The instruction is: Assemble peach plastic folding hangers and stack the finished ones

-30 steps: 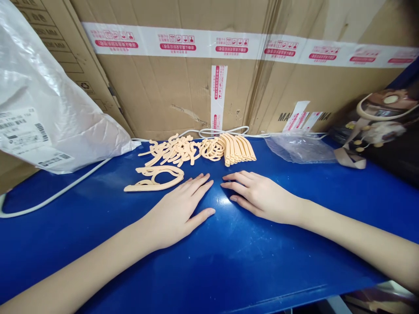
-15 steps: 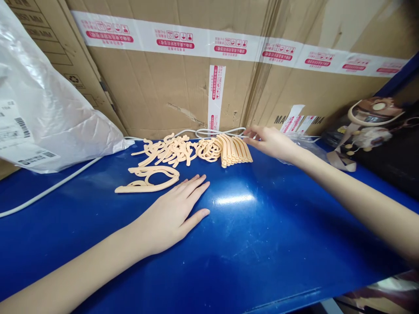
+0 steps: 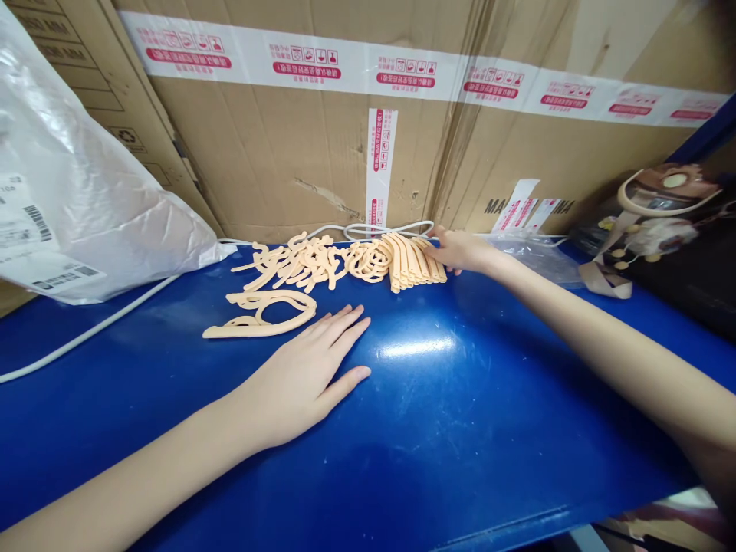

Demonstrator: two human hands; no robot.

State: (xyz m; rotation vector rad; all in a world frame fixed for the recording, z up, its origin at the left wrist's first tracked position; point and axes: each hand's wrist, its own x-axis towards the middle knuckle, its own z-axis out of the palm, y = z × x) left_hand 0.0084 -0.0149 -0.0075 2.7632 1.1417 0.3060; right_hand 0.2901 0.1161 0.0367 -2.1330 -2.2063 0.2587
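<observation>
My left hand [image 3: 310, 376] lies flat on the blue tabletop [image 3: 437, 429], fingers stretched out and holding nothing. Just beyond its fingertips is a folded beige plastic hanger [image 3: 258, 316] with a looped middle. My right hand [image 3: 463, 251] reaches to the right end of a row of curved beige hanger arms [image 3: 411, 264]. Its thumb and bent fingers close on the end arm, partly covering it. Left of that row are a cluster of beige rings [image 3: 368, 262] and a loose heap of hook-shaped beige pieces [image 3: 310, 261].
Taped cardboard boxes [image 3: 276, 153] stand along the back. A white plastic parcel bag [image 3: 103, 192] leans at the left, with a white cable [image 3: 86, 330] by it. A clear plastic bag [image 3: 534, 257] and a dark bag with charms [image 3: 661, 230] are at right.
My right hand has come down slightly and its fingers have closed in on the end of the row of arms. The left hand stays in place.
</observation>
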